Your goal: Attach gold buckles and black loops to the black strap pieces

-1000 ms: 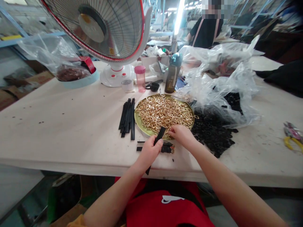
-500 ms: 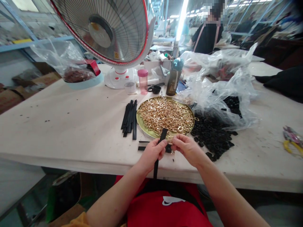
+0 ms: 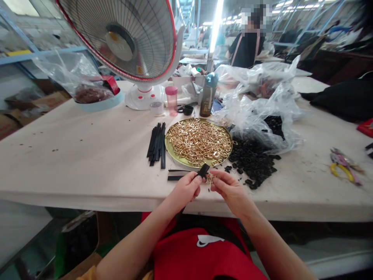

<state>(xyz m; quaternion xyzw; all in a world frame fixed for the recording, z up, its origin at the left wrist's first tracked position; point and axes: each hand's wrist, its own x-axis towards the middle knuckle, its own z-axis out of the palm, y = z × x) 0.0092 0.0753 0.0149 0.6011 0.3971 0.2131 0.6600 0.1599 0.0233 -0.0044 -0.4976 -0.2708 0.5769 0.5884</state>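
My left hand (image 3: 189, 187) pinches a black strap (image 3: 203, 169) near its upper end, just in front of the round tray. Close beside it, my right hand (image 3: 227, 188) is closed on a small gold buckle (image 3: 209, 178), held against the strap's edge. Whether the strap passes through the buckle is too small to tell. Many gold buckles (image 3: 201, 140) fill the round tray (image 3: 171, 153). Flat black strips (image 3: 177, 178) lie on the table left of my hands, partly hidden by the left one.
A bundle of black strips (image 3: 156, 144) lies left of the tray. At its right are a heap of small black pieces (image 3: 256, 163) and a clear plastic bag (image 3: 262, 101). Pliers (image 3: 345, 167) lie far right. Behind stand a fan (image 3: 145, 95), a pink cup (image 3: 171, 102) and a bottle (image 3: 208, 97).
The view has shifted slightly right. The strap in my left hand has tilted over to the right, and my right hand stays close with the buckle.
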